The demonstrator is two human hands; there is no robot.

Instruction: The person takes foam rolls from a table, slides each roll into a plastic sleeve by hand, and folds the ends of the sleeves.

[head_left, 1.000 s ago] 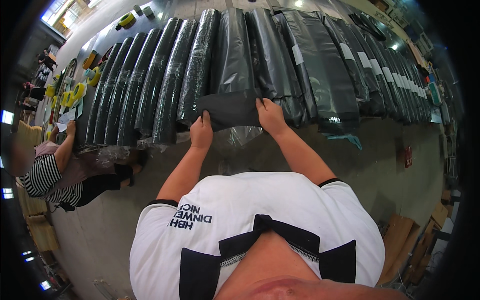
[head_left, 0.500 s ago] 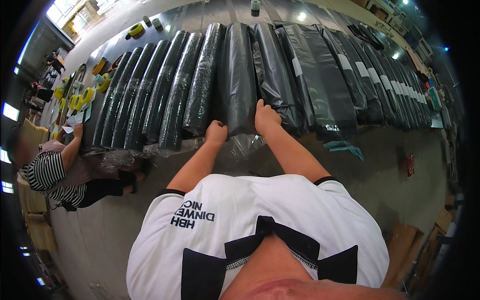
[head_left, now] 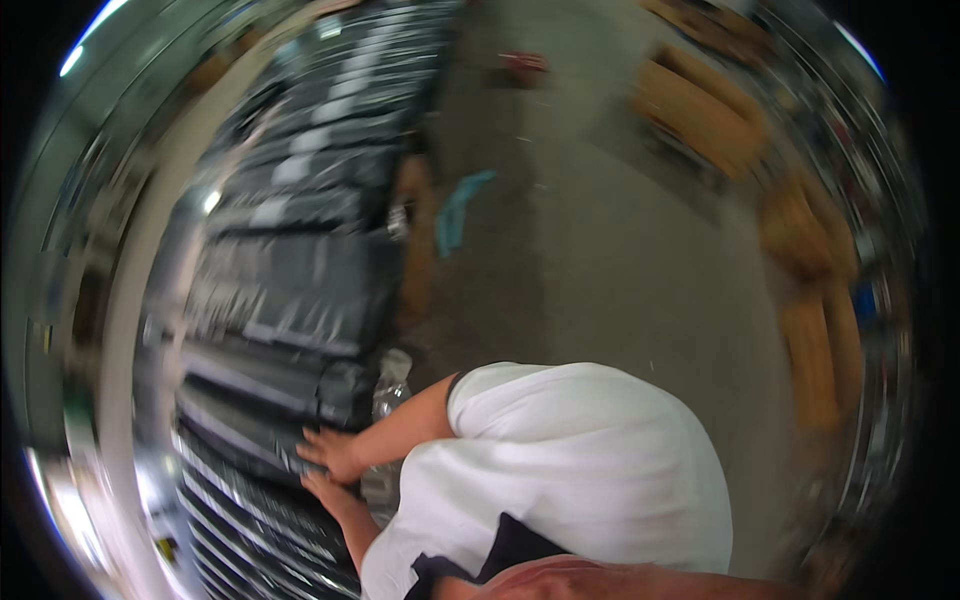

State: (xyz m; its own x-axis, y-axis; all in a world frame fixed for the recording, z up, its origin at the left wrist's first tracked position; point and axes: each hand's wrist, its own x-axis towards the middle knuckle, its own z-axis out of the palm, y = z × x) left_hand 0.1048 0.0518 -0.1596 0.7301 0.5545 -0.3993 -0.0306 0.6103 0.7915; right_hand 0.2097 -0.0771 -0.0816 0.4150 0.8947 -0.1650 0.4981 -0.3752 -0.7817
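Both hands are at the near end of a thick black plastic-wrapped roll [head_left: 240,425] lying on the long table, at lower left. My right hand [head_left: 335,455] rests against the roll's end with its fingers spread. Close below it, my left hand [head_left: 328,492] lies against the black film with fingers stretched out, somewhat blurred. Neither hand is closed round anything. Thinner shiny black rolls [head_left: 260,520] lie alongside at the lower left. Beyond the right hand are wide flat black packs [head_left: 290,290]. Crumpled clear film [head_left: 392,380] hangs off the table edge beside my right forearm.
More black packs with white labels [head_left: 340,105] run along the table to the far end. On the floor lie a blue-green plastic piece [head_left: 458,212] and a red item [head_left: 524,64]. Brown cardboard boxes [head_left: 700,110] stand on the right. Motion blurs the surroundings.
The view has swung to the right, so the table now runs up the left side. My hands have gone from holding the roll's end on both sides to lying close together on it.
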